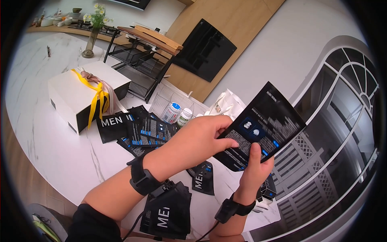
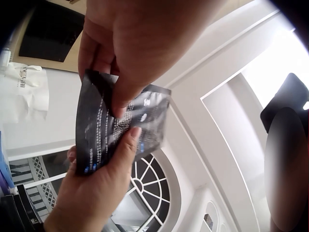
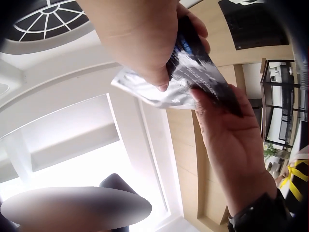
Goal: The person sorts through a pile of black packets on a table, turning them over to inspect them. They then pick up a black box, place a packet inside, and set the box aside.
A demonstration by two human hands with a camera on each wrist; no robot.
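Both hands hold up a flat black sachet [image 1: 264, 121], printed with white text, blue marks and two small pictures, tilted above the table. My left hand [image 1: 205, 135] pinches its left edge, thumb on the printed face and fingers behind. The lower right edge is gripped by my right hand [image 1: 257, 169], its thumb also across the print. In the left wrist view the sachet [image 2: 118, 121] looks slightly bent between the two thumbs. Light glares off the sachet [image 3: 188, 77] in the right wrist view. Below the arms lie a stack of black MEN sachets [image 1: 167, 218] and another MEN sachet [image 1: 203, 179].
A spread pile of black sachets [image 1: 145, 131] lies beside a white box [image 1: 66, 90] with a yellow ribbon [image 1: 98, 97]. Behind are a wire basket [image 1: 161, 101], a lidded bottle [image 1: 172, 113], a white bag [image 1: 227, 103], a black rack [image 1: 141, 78] and a flower vase [image 1: 89, 44].
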